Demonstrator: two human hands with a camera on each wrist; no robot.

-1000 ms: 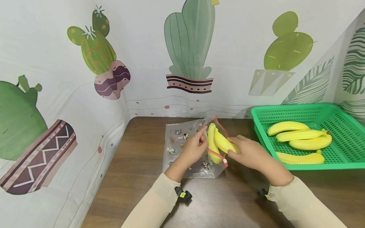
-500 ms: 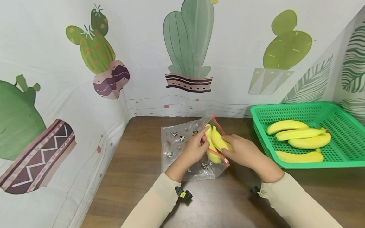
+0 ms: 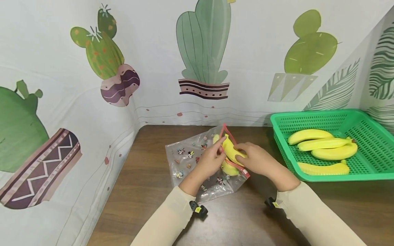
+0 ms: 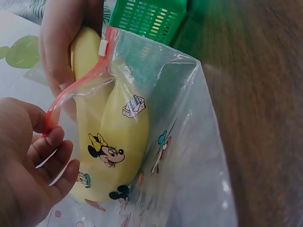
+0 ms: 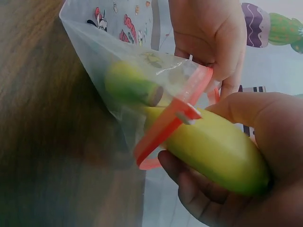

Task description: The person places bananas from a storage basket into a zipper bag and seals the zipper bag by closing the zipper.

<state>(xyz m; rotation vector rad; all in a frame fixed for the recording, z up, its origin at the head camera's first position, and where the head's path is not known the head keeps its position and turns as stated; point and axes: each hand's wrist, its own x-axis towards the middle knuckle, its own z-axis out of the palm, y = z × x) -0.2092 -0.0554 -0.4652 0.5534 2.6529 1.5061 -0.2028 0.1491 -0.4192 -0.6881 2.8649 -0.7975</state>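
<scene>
A clear zip bag printed with cartoon figures lies on the brown table, its red zip rim raised and spread. My left hand pinches the rim's near side; the left wrist view shows its fingers curled on the red strip. My right hand grips a yellow banana that sits halfway through the mouth; in the right wrist view this banana passes through the red rim. A second banana lies inside the bag.
A green perforated basket stands at the right of the table and holds several yellow bananas. A cactus-printed cloth backdrop closes off the back and left. Bare brown tabletop lies between my forearms.
My right hand has pushed the banana further left into the bag's mouth. The bag has slid left on the table, and the left hand kept its pinch on the rim.
</scene>
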